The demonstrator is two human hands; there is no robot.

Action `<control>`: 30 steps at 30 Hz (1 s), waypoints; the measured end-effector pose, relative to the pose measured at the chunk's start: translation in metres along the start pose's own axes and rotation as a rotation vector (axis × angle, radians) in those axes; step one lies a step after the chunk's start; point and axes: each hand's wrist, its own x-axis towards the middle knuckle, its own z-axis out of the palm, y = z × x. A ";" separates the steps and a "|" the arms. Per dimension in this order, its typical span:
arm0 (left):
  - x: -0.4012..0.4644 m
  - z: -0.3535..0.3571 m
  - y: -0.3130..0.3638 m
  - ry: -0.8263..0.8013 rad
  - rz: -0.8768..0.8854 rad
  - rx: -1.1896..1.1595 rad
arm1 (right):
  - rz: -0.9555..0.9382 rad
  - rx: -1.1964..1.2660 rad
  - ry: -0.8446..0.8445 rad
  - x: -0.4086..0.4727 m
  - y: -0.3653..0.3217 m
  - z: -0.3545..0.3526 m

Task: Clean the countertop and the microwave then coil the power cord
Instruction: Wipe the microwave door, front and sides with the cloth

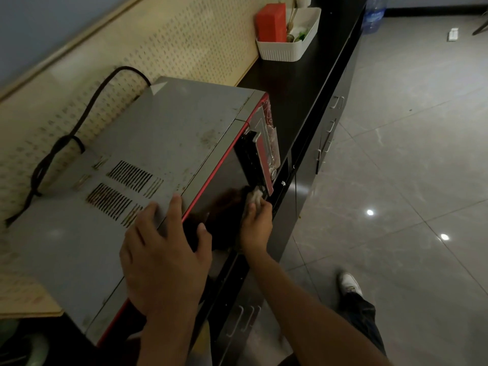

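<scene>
A grey microwave (163,143) with a red front trim and a dark glass door stands on the black countertop (295,83). My left hand (163,257) lies flat on the front edge of its top, thumb over the door. Against the lower part of the door, beside the control panel, my right hand (257,225) presses a small whitish cloth (256,196). The black power cord (71,133) loops up behind the microwave along the pegboard wall and hangs in a loose knot at the back left.
A white basket (287,46) holding a red box and small items sits farther along the countertop. Cabinet doors with metal handles (327,133) run below the counter. Grey tiled floor lies to the right, with my shoe (350,283) on it.
</scene>
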 end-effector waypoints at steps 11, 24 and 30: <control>0.001 0.001 0.000 -0.008 0.000 0.013 | -0.115 0.038 0.016 0.001 0.009 0.000; -0.012 -0.014 -0.019 -0.039 0.126 -0.126 | -0.054 0.027 -0.129 -0.057 -0.002 -0.009; -0.031 -0.032 -0.064 -0.055 0.167 -0.063 | -0.738 0.100 -0.240 -0.088 -0.041 -0.004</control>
